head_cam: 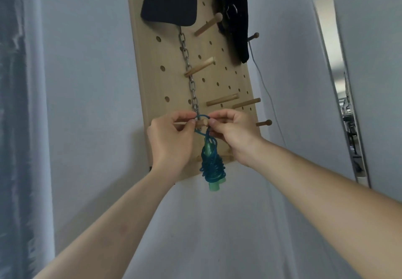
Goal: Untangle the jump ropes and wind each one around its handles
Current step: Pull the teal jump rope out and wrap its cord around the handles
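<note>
Head view, angled up at a wooden pegboard (156, 78) on a pale wall. Low on it, on a short peg (201, 124): one blue jump rope (212, 163), already wound in a tight bundle round its two green handles (214, 186), with a single free loop (203, 116) hooked over the peg, just beside the bottom link of a steel chain (187, 61). Left hand (169, 139) and right hand (235, 135) both up at that loop, fingers (185, 116) curled and pinching the cord on either side of the peg. No second rope in sight.

Judged light and springy: thin plastic cord, smooth, probably a little slick, apt to uncoil under a loose squeeze. Best taken by the loop to lift it off the peg, then round the wound middle or the stiff handles, well clear of the chain to avoid a snag.
</note>
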